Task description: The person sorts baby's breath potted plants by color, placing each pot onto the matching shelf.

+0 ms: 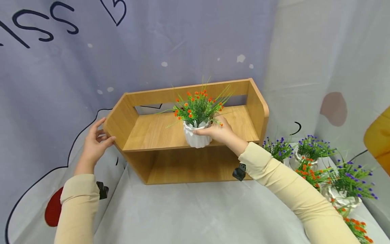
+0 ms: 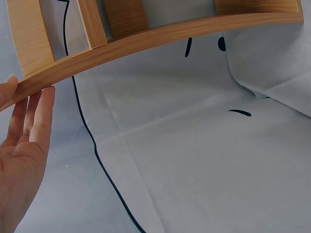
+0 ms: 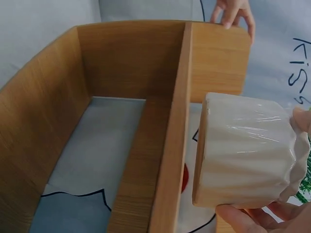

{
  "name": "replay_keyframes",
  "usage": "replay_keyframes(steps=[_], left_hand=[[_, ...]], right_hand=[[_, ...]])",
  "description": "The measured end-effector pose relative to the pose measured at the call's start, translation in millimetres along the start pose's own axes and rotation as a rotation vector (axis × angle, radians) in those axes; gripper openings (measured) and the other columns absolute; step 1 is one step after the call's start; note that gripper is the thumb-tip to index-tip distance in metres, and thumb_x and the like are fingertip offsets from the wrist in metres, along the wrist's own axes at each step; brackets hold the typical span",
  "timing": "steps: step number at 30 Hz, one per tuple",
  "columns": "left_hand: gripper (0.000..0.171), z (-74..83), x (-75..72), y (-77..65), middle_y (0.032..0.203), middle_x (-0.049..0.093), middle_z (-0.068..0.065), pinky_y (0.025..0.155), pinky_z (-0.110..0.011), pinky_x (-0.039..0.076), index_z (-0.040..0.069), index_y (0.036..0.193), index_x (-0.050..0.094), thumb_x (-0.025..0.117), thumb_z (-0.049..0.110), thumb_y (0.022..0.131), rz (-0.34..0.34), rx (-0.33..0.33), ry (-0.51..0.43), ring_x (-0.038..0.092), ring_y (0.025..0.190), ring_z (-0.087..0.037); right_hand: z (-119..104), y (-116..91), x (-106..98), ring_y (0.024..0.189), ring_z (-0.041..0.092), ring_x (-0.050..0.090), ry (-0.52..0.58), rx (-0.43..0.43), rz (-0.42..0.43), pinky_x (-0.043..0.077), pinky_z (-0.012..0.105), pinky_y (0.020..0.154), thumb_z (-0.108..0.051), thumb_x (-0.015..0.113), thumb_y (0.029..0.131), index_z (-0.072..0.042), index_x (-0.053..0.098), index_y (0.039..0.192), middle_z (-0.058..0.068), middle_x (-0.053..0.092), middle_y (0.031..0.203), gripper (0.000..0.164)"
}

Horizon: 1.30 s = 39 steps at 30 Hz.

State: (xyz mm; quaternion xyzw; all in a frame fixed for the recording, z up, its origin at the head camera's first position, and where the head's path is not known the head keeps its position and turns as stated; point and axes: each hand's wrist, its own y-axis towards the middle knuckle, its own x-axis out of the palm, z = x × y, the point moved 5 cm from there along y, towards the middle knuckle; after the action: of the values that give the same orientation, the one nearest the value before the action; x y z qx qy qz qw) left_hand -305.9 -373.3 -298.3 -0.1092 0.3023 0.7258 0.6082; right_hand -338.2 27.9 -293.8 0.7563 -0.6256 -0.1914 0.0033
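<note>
White-potted, one orange-flowered plant (image 1: 198,117) is in the right hand's (image 1: 218,130) grip by the upper tier of one wooden shelf (image 1: 155,132) — the left hand (image 1: 95,144) pinches that shelf's side panel (image 1: 122,118). Three purple-flowered plants (image 1: 315,148) stand right of both hands.

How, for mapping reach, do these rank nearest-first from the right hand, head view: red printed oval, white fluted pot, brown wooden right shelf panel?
1. White fluted pot, in the right hand.
2. Right shelf panel, rightward.
3. Red oval, far left.

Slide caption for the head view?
Right grip holding a white pot of orange flowers; left grip holding a wooden shelf by its side.
</note>
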Motion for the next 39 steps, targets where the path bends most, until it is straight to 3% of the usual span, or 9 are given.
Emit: replay_keyframes(steps=[6, 12, 18, 24, 28, 39], left_hand=[[0.077, 0.6, -6.0, -1.5, 0.118, 0.044, -0.003, 0.069, -0.009, 0.052, 0.025, 0.153, 0.021, 0.061, 0.002, 0.09, 0.011, 0.008, 0.016, 0.051, 0.089, 0.008], [0.077, -3.2, -5.6, -3.9, 0.116, 0.044, 0.001, 0.07, -0.009, 0.052, 0.027, 0.152, 0.022, 0.062, 0.003, 0.09, 0.017, -0.025, 0.007, 0.051, 0.089, 0.009], [0.077, -2.0, -4.8, -5.1, 0.115, 0.045, -0.001, 0.069, -0.01, 0.053, 0.025, 0.152, 0.024, 0.062, 0.0, 0.09, 0.035, -0.007, -0.007, 0.052, 0.088, 0.008], [0.076, 3.2, -1.1, -2.3, 0.111, 0.044, 0.004, 0.069, -0.009, 0.052, 0.027, 0.151, 0.025, 0.06, -0.001, 0.09, 0.046, -0.004, -0.032, 0.053, 0.089, 0.005], [0.075, 4.4, -0.3, -2.7, 0.111, 0.045, 0.002, 0.069, -0.009, 0.052, 0.027, 0.151, 0.026, 0.06, -0.001, 0.09, 0.056, -0.007, -0.027, 0.053, 0.089, 0.005], [0.075, 1.2, 1.1, -1.3, 0.111, 0.045, 0.003, 0.07, -0.01, 0.053, 0.03, 0.151, 0.027, 0.061, 0.001, 0.09, 0.042, -0.032, -0.054, 0.054, 0.088, 0.007]], right_hand=[[9, 5, 9, 0.124, 0.02, 0.05, -0.046, -0.01, 0.024, 0.039, 0.036, 0.106, -0.019, 0.087, 0.065, -0.014, 0.055, 0.132, 0.004, 0.057, 0.132, 0.074], [19, 7, 15, 0.121, 0.02, 0.052, -0.071, 0.03, 0.036, 0.041, 0.039, 0.103, -0.026, 0.087, 0.065, -0.017, 0.058, 0.129, 0.003, 0.06, 0.129, 0.071], [24, 8, 18, 0.123, 0.026, 0.051, -0.166, 0.023, 0.051, 0.043, 0.043, 0.101, -0.034, 0.084, 0.069, -0.016, 0.048, 0.135, 0.008, 0.056, 0.133, 0.078], [33, 4, 11, 0.118, 0.033, 0.054, -0.019, 0.077, 0.03, 0.051, 0.043, 0.088, -0.023, 0.081, 0.075, -0.014, 0.039, 0.137, 0.013, 0.047, 0.137, 0.076], [40, 1, 9, 0.122, 0.036, 0.051, 0.062, 0.083, -0.01, 0.052, 0.041, 0.09, -0.011, 0.078, 0.077, -0.007, 0.036, 0.139, 0.017, 0.042, 0.138, 0.074], [48, 2, 12, 0.118, 0.036, 0.052, 0.031, 0.072, 0.011, 0.049, 0.043, 0.096, -0.012, 0.078, 0.078, -0.006, 0.038, 0.139, 0.022, 0.049, 0.129, 0.072]])
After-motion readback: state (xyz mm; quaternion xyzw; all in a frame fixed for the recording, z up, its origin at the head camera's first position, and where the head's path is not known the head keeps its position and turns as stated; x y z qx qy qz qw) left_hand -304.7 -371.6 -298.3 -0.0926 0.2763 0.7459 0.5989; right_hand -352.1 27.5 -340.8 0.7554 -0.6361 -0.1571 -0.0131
